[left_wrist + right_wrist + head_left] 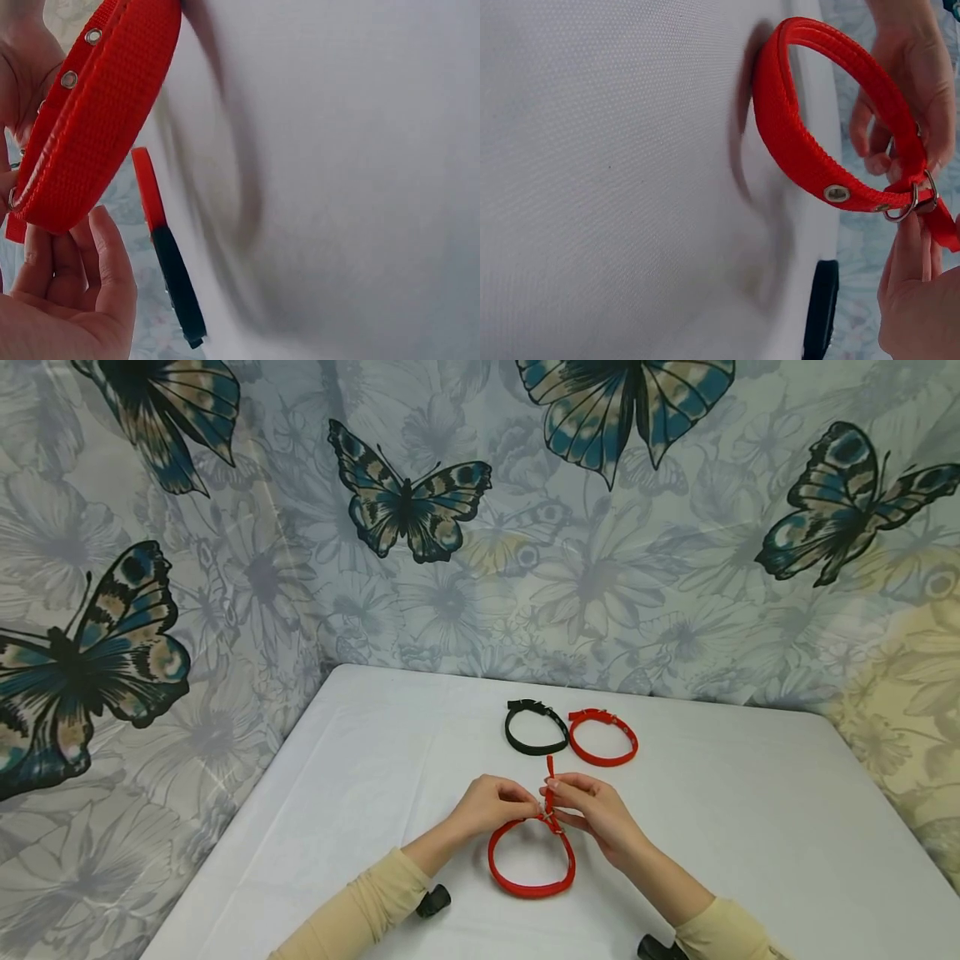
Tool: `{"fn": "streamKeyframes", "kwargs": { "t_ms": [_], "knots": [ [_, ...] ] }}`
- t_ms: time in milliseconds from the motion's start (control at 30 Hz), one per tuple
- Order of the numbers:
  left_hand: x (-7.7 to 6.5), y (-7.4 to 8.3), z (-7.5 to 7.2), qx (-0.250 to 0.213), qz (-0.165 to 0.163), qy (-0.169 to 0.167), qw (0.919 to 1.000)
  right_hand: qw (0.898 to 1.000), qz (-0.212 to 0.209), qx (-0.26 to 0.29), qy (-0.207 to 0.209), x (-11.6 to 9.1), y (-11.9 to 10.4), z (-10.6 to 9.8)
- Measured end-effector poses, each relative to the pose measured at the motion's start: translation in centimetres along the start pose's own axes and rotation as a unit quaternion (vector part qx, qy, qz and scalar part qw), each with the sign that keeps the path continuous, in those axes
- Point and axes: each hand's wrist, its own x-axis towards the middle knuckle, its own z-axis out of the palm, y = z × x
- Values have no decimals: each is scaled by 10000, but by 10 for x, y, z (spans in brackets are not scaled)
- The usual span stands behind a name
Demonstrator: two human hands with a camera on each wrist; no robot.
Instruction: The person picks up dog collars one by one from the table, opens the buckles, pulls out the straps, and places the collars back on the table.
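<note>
Both hands hold a red collar [528, 891] just above the white table, its band closed in a loop. My left hand [495, 803] grips it beside the buckle. My right hand [596, 814] pinches the free strap end, which points up and away from the loop. In the right wrist view, the metal buckle [930, 187] and a ring sit where the strap crosses, and an eyelet [837, 193] shows on the band. The left wrist view has more eyelets [69, 79] along the collar, with the left-hand fingers [112, 247] under it.
Behind the hands, a black collar [536, 749] and a second red collar [603, 762] lie looped side by side on the white table [375, 735]. Butterfly-patterned cloth [450, 610] hangs past the far edge. Small black objects [433, 902] show beside both sleeves.
</note>
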Motion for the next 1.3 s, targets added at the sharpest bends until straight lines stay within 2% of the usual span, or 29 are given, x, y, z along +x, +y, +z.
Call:
{"fn": "streamKeyframes", "kwargs": {
  "t_ms": [333, 600, 1133, 1300],
  "knots": [
    [-3, -8, 0, -264, -43, 303, 9992, 9987, 132, -475, -93, -3, 6, -2],
    [-5, -15, -5, -522, -179, 740, 9957, 9943, 439, -883, -405, -11, 25, -11],
    [-9, -13, -8, -847, -353, 716, 9932, 9953, 353, -783, -452, -9, 26, -6],
    [-10, -14, -9, -1080, -323, 761, 9907, 9956, 322, -697, -543, -9, 26, -6]
  ]
}}
